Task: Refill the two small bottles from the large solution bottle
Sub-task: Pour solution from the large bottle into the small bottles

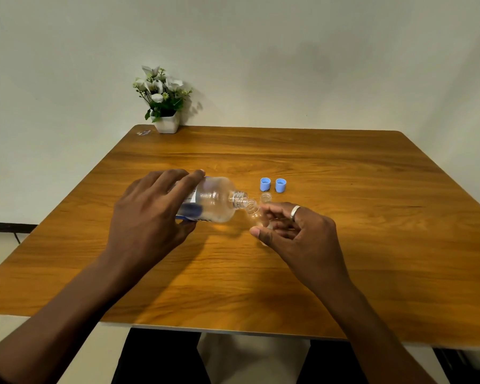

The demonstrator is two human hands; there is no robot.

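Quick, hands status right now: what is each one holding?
Left hand: grips the large bottle, tipped on its side, mouth at the small bottle.
Right hand: holds that small bottle, tilted toward the large bottle's mouth.

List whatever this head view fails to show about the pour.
- Label of the large bottle: the left hand covers most of it, and the rest is blurred.
- Fill level in the held small bottle: the right hand wraps its body, and the plastic is clear.
- The second small bottle: only its open neck shows behind the right hand's fingers.
- The tiny item beside the flower pot: too small to identify.
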